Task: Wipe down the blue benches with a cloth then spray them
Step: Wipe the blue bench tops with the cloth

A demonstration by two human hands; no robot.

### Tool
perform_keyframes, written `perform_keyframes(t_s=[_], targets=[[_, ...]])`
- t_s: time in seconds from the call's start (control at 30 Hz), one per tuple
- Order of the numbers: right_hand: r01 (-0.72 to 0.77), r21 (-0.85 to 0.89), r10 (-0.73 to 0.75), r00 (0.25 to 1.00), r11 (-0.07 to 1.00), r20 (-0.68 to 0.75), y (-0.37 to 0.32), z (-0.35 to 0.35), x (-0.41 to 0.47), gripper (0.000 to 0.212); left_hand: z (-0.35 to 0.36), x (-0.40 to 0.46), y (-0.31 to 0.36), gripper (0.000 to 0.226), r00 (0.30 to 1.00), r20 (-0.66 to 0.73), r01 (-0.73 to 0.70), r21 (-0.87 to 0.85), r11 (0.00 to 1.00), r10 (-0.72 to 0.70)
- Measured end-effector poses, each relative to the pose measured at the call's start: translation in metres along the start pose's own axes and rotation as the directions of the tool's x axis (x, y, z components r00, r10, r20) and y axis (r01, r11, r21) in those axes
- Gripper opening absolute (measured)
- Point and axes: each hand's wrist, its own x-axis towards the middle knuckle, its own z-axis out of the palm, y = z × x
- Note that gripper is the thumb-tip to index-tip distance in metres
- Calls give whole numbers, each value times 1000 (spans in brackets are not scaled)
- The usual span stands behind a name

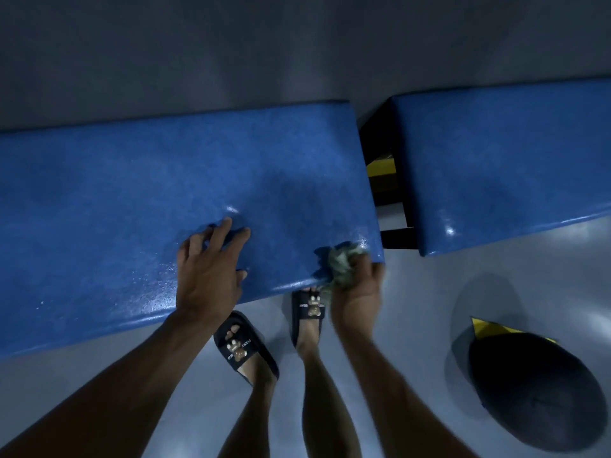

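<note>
Two blue benches stand end to end against a grey wall (pixel 231 44), with a narrow gap between them where black frame members (pixel 385 143) and a yellow piece (pixel 381 167) show. The near bench (pixel 132 200) fills the left and centre of the view; the second bench (pixel 502 160) lies to the right, apart from the first. The left hand (pixel 206 276) rests on the top of the near bench close to its front edge, palm down, fingers spread and nearly straight with the tips touching the surface; it holds nothing. The right hand (pixel 358 289) is at the front right corner of the same bench, fingers curled round a bunched greenish cloth (pixel 342 264), which is pressed against the bench's front edge at that corner. The hand and the cloth are blurred. The bench top shows a sheen and fine specks near the left hand. Below the edge, the person's feet stand on a pale grey floor (pixel 429 292) in dark slide sandals (pixel 243 347) bearing a small bear figure and lettering. To the right on the floor sits a dark rounded object (pixel 532 391), partly covering a yellow strip (pixel 486 327); what it is cannot be determined.
</note>
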Motion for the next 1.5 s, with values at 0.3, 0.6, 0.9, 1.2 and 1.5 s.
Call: perform_keyframes(t_s=[0.3,0.6,0.9,1.2,1.5], targets=[[198,-126,-167,960,972,225,8,-41,47,40,-6,5,-3,76,1000,22,-3,20,1000,3],[437,-267,-363,887,859,286,-43,36,26,43,-7,7,-3,77,999,39,6,26,1000,-7],[599,-330,-449,783,729,431,-17,-17,115,48,-9,14,-5,78,1000,17,23,-46,999,-22],[475,-256,-411,872,842,265,-58,42,60,55,-7,15,-6,79,999,-43,26,-91,995,-30],[622,-368,-489,778,691,395,-31,-4,157,45,-8,18,-4,79,999,-15,38,-86,996,-39]])
